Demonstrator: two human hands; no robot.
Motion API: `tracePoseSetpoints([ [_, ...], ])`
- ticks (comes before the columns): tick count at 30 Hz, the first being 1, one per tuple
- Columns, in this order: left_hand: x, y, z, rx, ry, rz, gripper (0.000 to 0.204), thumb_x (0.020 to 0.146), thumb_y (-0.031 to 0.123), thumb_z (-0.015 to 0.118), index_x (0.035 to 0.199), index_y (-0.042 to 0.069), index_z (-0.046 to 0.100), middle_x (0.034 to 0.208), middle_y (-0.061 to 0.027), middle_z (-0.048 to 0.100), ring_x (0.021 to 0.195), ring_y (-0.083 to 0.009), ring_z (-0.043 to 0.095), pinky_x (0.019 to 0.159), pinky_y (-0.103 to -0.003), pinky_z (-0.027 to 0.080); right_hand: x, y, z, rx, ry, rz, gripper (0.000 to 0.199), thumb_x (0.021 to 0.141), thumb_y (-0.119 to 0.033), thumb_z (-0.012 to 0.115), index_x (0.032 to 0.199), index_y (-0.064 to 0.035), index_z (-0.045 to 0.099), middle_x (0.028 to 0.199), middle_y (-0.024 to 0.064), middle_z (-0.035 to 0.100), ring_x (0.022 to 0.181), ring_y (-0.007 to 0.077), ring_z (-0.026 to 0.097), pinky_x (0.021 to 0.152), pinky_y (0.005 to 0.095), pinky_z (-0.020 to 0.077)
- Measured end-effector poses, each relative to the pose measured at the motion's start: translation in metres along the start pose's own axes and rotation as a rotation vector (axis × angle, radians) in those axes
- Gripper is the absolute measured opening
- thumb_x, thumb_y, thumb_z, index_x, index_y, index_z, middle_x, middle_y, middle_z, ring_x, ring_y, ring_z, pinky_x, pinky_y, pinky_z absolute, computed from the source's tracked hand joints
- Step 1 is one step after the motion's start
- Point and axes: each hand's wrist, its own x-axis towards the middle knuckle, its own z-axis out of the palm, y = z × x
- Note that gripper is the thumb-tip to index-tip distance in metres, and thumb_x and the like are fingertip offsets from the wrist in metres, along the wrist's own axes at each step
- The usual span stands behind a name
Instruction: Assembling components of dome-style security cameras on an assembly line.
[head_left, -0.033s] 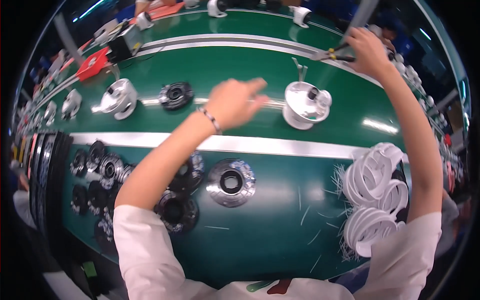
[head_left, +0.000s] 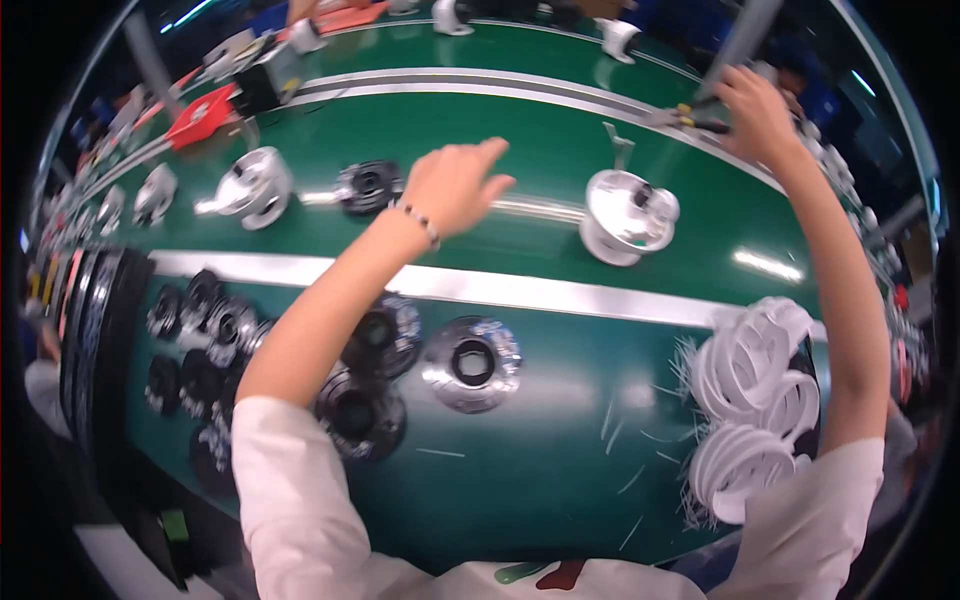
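Note:
My left hand (head_left: 455,188) hovers over the green conveyor belt with its thumb and index finger stretched apart, slightly smeared by motion, and holds nothing. Just left of it a black ring-shaped part (head_left: 368,187) lies on the belt. Out at the far right, my right hand (head_left: 757,115) has its fingers curled at the handles of yellow-and-black pliers (head_left: 688,117), beside the belt's far rail. Between my hands stands a white round housing (head_left: 628,215) with a small black piece inside and thin strips rising behind it.
Near me, the dark green worktop (head_left: 560,480) bears a silver disc (head_left: 472,365), several black ring parts (head_left: 360,415), stacked white rings (head_left: 750,370) and scattered thin white strips. Another white housing (head_left: 255,187) and a red tray (head_left: 203,115) are at left. Black racks (head_left: 95,340) line the left edge.
The whole view has shifted slightly, moving the scene rightward. My left hand has drawn back a little to the left, nearer the black ring part. My right hand stays at the pliers.

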Motion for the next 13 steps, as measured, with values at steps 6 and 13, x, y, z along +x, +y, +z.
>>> tracePoseSetpoints([
  [6, -0.037, -0.108, 0.025, 0.396, -0.361, -0.384, 0.028, 0.07, 0.02, 0.062, 0.092, 0.003, 0.059, 0.095, -0.0178, 0.058, 0.092, -0.0306, 0.056, 0.077, -0.04, 0.047, -0.02, 0.025, -0.004, 0.098, 0.106, 0.052, 0.046, 0.048, -0.001, 0.065, 0.092, 0.0011, 0.052, 0.102, 0.0157, 0.047, 0.096, 0.0333, 0.046, 0.084, 0.0357, 0.0385],
  [13, -0.066, -0.087, -0.013, 0.44, -0.469, -0.467, 0.039, 0.067, 0.029, 0.069, 0.098, 0.008, 0.059, 0.098, -0.0155, 0.058, 0.105, -0.0308, 0.048, 0.084, -0.038, 0.043, 0.002, 0.017, 0.0, 0.161, 0.222, 0.21, 0.049, 0.051, 0.003, 0.066, 0.097, 0.0012, 0.053, 0.105, 0.0158, 0.049, 0.101, 0.0327, 0.046, 0.087, 0.0343, 0.0379],
])
